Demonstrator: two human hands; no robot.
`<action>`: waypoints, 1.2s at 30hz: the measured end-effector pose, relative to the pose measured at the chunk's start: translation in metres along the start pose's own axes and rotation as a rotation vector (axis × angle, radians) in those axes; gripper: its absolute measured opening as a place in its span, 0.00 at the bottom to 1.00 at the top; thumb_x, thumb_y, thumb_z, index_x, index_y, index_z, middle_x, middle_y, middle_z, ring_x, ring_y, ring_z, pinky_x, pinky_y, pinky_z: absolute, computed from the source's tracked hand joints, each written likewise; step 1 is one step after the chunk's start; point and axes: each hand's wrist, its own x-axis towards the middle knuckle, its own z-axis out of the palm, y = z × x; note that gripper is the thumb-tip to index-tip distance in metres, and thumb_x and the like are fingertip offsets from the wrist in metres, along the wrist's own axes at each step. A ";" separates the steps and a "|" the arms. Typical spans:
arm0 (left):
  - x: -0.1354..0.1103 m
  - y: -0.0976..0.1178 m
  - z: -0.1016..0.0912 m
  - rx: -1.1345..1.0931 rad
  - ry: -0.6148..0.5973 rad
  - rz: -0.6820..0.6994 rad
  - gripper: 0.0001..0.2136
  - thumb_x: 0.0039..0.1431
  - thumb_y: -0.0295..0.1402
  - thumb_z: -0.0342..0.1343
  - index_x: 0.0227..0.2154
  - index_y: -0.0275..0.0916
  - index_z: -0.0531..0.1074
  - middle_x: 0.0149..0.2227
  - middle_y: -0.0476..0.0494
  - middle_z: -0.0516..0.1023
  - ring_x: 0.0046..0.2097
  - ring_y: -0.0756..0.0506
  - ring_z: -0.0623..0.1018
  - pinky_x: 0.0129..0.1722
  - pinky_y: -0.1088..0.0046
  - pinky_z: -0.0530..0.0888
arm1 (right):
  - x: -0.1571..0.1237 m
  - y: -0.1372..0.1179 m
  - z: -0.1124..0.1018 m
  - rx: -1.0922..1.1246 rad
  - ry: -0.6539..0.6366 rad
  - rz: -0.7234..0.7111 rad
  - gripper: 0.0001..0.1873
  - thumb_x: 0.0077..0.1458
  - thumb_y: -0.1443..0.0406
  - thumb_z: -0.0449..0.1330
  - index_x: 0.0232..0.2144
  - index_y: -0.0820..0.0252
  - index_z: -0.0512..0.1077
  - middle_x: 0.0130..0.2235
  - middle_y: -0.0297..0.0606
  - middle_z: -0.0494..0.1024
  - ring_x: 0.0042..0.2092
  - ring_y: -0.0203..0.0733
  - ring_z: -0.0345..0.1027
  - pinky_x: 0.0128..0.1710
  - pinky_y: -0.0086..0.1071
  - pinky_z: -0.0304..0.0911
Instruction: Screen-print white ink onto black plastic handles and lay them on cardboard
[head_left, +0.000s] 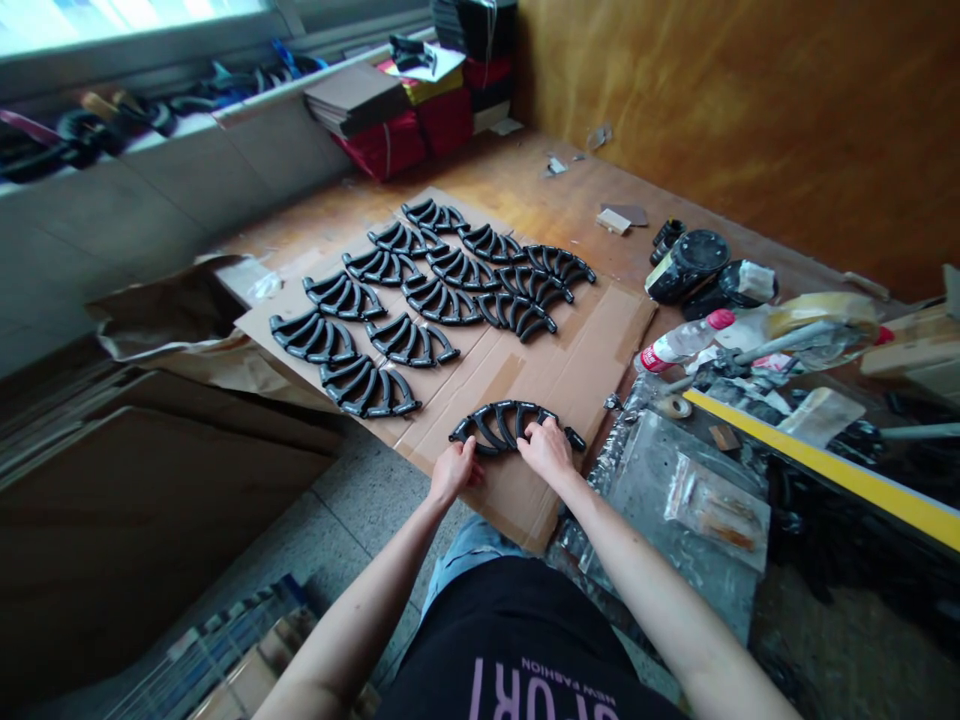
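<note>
A black, fan-shaped ribbed piece (499, 425) lies at the near end of a flattened cardboard sheet (517, 490). My left hand (454, 468) pinches its left end between thumb and fingers. On the right part of the same piece, my right hand (546, 449) has its fingers closed over the ribs, hiding some of them. Farther up the cardboard, several like black fan-shaped pieces (412, 340) are laid out in rows. What the pieces are for cannot be made out.
To the right are a pink-capped bottle (679, 342), black jars (690, 262), a tape roll (675, 406) and a yellow-edged bar (817, 465). Red bundles and grey sheets (356, 97) stand at the back. Brown boards (150, 500) lean at the left.
</note>
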 end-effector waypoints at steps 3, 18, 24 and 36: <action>0.017 0.015 -0.015 0.080 0.068 0.065 0.19 0.65 0.46 0.38 0.33 0.39 0.69 0.25 0.43 0.79 0.25 0.47 0.78 0.27 0.74 0.72 | 0.001 0.000 0.004 0.217 0.042 -0.010 0.18 0.55 0.60 0.59 0.48 0.58 0.74 0.45 0.45 0.74 0.47 0.44 0.70 0.51 0.34 0.61; -0.009 0.046 0.048 0.647 0.470 0.604 0.25 0.56 0.43 0.54 0.56 0.40 0.67 0.61 0.35 0.63 0.63 0.32 0.58 0.59 0.54 0.59 | -0.005 0.003 0.047 0.970 0.123 0.212 0.24 0.52 0.59 0.56 0.50 0.63 0.67 0.51 0.47 0.75 0.49 0.42 0.72 0.48 0.33 0.66; 0.003 0.062 0.043 0.745 0.453 0.590 0.20 0.55 0.41 0.55 0.48 0.38 0.72 0.57 0.31 0.67 0.60 0.28 0.61 0.56 0.47 0.59 | -0.004 0.001 0.042 0.971 0.133 0.151 0.24 0.53 0.56 0.55 0.49 0.63 0.68 0.49 0.48 0.75 0.46 0.44 0.72 0.48 0.38 0.67; 0.078 0.121 -0.005 0.799 0.398 0.712 0.25 0.51 0.47 0.59 0.48 0.38 0.72 0.57 0.33 0.68 0.60 0.32 0.62 0.59 0.49 0.58 | -0.040 0.009 0.027 0.986 0.201 0.016 0.17 0.52 0.60 0.57 0.45 0.56 0.70 0.51 0.44 0.68 0.41 0.41 0.72 0.44 0.40 0.71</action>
